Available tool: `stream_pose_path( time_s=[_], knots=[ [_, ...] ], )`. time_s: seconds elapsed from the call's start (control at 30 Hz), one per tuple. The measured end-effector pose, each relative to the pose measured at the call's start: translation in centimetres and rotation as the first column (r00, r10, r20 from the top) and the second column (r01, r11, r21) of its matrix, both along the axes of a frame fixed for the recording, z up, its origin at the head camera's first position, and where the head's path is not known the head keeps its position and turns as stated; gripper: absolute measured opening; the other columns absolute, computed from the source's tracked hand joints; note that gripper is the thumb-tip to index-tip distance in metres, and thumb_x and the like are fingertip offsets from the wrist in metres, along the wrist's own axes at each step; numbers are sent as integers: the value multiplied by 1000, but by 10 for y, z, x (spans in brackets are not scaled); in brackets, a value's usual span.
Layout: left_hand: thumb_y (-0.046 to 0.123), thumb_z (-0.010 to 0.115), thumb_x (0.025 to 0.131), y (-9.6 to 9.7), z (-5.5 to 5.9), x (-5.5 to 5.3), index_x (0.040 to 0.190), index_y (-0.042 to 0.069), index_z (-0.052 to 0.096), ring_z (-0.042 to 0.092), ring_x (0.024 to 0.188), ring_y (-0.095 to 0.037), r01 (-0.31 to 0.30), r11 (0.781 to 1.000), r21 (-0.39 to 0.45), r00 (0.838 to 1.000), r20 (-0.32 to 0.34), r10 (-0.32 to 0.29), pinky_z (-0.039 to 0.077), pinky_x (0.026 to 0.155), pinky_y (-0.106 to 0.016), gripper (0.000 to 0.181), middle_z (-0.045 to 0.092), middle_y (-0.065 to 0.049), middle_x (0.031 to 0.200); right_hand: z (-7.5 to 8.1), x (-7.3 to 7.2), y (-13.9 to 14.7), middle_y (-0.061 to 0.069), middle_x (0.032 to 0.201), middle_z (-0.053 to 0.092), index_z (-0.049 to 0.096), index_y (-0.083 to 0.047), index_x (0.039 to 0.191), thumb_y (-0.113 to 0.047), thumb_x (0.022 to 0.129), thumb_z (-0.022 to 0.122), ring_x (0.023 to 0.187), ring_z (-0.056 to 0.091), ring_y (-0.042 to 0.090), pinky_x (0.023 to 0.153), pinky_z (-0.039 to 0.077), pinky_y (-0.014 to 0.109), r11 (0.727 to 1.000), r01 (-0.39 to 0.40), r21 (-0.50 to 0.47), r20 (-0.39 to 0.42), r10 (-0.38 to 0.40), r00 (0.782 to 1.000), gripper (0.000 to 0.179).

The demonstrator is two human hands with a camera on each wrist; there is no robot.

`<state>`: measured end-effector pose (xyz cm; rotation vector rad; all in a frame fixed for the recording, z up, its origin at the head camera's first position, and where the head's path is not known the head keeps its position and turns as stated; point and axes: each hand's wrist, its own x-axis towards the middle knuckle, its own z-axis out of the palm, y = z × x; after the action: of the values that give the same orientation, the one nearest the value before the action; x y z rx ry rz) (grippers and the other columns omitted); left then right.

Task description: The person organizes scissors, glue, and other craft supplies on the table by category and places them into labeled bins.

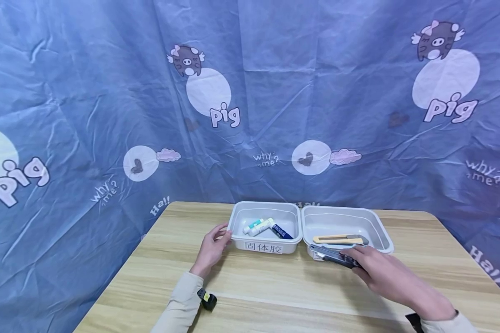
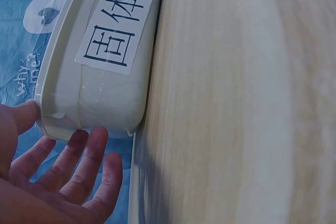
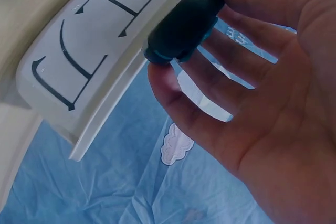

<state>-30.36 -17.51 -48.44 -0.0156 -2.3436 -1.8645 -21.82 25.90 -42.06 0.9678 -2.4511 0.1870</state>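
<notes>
My left hand [image 1: 211, 249] holds the left corner of a white plastic box [image 1: 292, 248], thumb at the rim and fingertips against its end wall. Inside that box lie two white glue sticks [image 1: 260, 227], one with a green band, and a dark-blue tube [image 1: 282, 231]. On the other side, my right hand [image 1: 383, 274] grips a dark box cutter [image 1: 335, 257] between thumb and fingers, over the front rim of a second white box [image 1: 337, 221]. A yellow box cutter [image 1: 340, 239] rests inside this second box. In the right wrist view the dark cutter [image 3: 186, 22] appears end-on, overlapping the rim.
Both boxes stand side by side near the back edge of a wooden table [image 1: 275, 286]. Each carries a paper label with Chinese characters [image 2: 113, 35] on its front. Behind the table hangs a blue curtain [image 1: 266, 92] with pig prints.
</notes>
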Motion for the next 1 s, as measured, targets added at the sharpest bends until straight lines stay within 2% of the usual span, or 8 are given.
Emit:
stream_pose_path(
  time_s=[0.23,0.4,0.57,0.73,1.0],
  knots=[
    [19,63,103,0,0,0,143,2,56,72,97,-32,2,1000,9,1000,4,-2,59,87,-42,44,68,-23,122,11,-3,-5,-5,104,70,70,-15,115,-6,77,84,93,68,15,70,58,39,998,57,-33,25,-56,998,41],
    [18,63,103,-1,0,0,143,2,56,72,97,-32,-2,1000,13,1000,1,2,60,87,-41,43,68,-24,122,16,-11,-7,-3,102,71,69,-13,118,-7,79,83,92,68,19,71,57,43,995,81,-62,56,-77,995,42],
    [17,63,103,-1,-1,-1,142,2,57,72,96,-31,-4,1000,14,1000,6,4,60,85,-38,42,69,-23,121,19,-19,-7,5,107,73,69,-8,119,-7,82,81,96,70,27,76,58,49,990,94,-105,76,-87,993,39],
    [17,63,103,-1,-1,-1,143,2,56,72,96,-31,-3,1000,10,1000,11,3,59,87,-41,43,68,-23,121,21,-24,-6,14,114,72,68,-3,122,-6,85,79,104,70,35,82,57,55,980,122,-157,104,-106,989,38],
    [17,63,103,-1,0,-1,143,2,56,72,96,-31,-4,1000,11,1000,10,4,59,88,-43,43,68,-23,121,19,-29,-3,16,113,72,67,-3,125,-5,87,76,100,70,35,76,57,56,964,177,-199,128,-153,980,39]
  ],
)
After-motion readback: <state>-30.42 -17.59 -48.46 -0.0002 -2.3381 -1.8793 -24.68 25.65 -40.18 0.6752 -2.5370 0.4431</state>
